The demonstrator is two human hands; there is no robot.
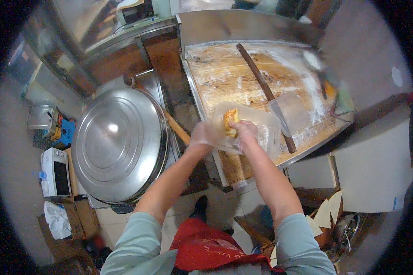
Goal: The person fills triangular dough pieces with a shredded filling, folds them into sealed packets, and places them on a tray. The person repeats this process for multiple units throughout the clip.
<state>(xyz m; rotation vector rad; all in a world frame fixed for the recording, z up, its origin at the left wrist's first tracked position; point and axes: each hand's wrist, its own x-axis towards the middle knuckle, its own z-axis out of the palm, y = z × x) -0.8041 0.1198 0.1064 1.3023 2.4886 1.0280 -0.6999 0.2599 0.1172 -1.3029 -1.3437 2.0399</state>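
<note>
My right hand point(246, 131), in a clear plastic glove, grips a golden-brown folded piece of flatbread point(231, 120) with the thumb on its face. Close by on the left, my gloved left hand point(202, 134) is smeared by motion, so its fingers cannot be made out. Something thin and see-through lies between that hand and the bread, too blurred to name. Both hands are above the near left part of the floury wooden board point(211, 75). Under and behind the bread is a translucent plastic tray or container point(259, 119).
Left of my arms stands a large round griddle with a domed metal lid point(119, 142); a wooden handle point(176, 128) sticks out beside it. A long dark rolling pin point(257, 75) lies across the board, partly under a clear lid point(291, 112). A white microwave point(56, 172) sits far left.
</note>
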